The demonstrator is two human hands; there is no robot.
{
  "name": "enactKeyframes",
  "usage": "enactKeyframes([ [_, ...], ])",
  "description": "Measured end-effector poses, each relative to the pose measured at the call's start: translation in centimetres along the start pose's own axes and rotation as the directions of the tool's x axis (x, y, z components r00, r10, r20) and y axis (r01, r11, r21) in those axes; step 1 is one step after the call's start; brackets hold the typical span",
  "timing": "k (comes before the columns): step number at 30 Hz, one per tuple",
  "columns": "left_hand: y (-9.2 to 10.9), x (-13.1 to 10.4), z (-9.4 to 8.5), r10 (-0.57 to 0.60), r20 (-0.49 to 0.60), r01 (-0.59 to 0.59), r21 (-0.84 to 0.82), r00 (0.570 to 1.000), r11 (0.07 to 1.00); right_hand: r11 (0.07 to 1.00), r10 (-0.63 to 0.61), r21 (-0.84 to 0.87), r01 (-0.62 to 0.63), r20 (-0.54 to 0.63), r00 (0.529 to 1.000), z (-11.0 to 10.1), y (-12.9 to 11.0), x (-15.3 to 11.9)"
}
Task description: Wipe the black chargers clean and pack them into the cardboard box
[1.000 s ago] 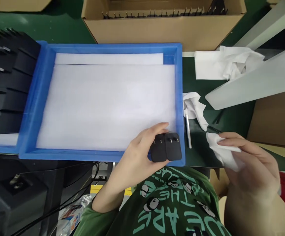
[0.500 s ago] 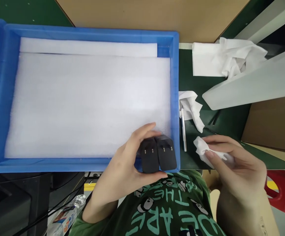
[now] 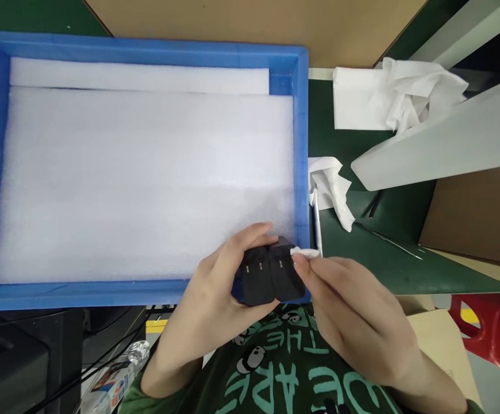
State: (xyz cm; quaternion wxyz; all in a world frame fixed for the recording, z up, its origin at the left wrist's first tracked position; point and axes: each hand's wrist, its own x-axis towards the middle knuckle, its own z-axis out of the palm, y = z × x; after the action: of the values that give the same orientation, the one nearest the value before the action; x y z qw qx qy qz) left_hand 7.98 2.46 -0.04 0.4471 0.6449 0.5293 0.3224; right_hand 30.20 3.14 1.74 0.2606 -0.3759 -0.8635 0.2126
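Observation:
Two black power adapters [image 3: 258, 287] sit side by side in my left hand [image 3: 215, 299], their metal prongs facing up toward me. My thumb and fingers wrap around them over the front right corner of the blue tray [image 3: 103, 294]. My right hand [image 3: 357, 310] pinches a white cloth or tissue [image 3: 306, 252] and holds it against the upper right part of the right adapter. Most of that tissue is hidden by my fingers. White foam sheets [image 3: 146, 184] lie in the tray.
Crumpled white tissue [image 3: 331, 190] and a thin silver stick [image 3: 318, 224] lie right of the tray. Farther back are folded white wipes [image 3: 362, 98] and a pale translucent panel [image 3: 439, 132]. A cardboard box [image 3: 478, 213] stands at the right, a red stool [image 3: 491, 328] below.
My right hand has moved left with the tissue, from beside the tray to the right adapter. My left hand keeps hold of both adapters, nearly in place.

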Motion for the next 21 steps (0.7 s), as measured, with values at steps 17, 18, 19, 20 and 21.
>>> enactKeyframes([
  [17, 0.0, 0.0, 0.0, -0.015, 0.017, 0.015, -0.024, 1.000, 1.000, 0.999, 0.004, 0.037, -0.002, -0.053, 0.999, -1.6, -0.8, 1.3],
  [18, 0.1, 0.0, 0.0, -0.016, 0.017, 0.017, -0.025, 1.000, 1.000, 0.998, -0.055, 0.024, 0.056, -0.036, 0.998, -1.2, -1.1, 1.5],
  [19, 0.1, 0.1, 0.0, -0.018, 0.019, 0.018, -0.025, 1.000, 1.000, 0.995, -0.098, 0.018, 0.099, -0.021, 0.995, -1.0, -1.3, 1.5],
  [20, 0.1, 0.1, 0.0, -0.017, 0.016, 0.018, -0.024, 1.000, 1.000, 0.993, -0.118, 0.027, 0.118, 0.002, 0.993, -1.1, -1.4, 1.5],
  [21, 0.1, 0.1, -0.1, -0.018, 0.018, 0.019, -0.022, 1.000, 1.000, 0.992, -0.115, 0.050, 0.114, 0.018, 0.993, -1.4, -1.5, 1.3],
])
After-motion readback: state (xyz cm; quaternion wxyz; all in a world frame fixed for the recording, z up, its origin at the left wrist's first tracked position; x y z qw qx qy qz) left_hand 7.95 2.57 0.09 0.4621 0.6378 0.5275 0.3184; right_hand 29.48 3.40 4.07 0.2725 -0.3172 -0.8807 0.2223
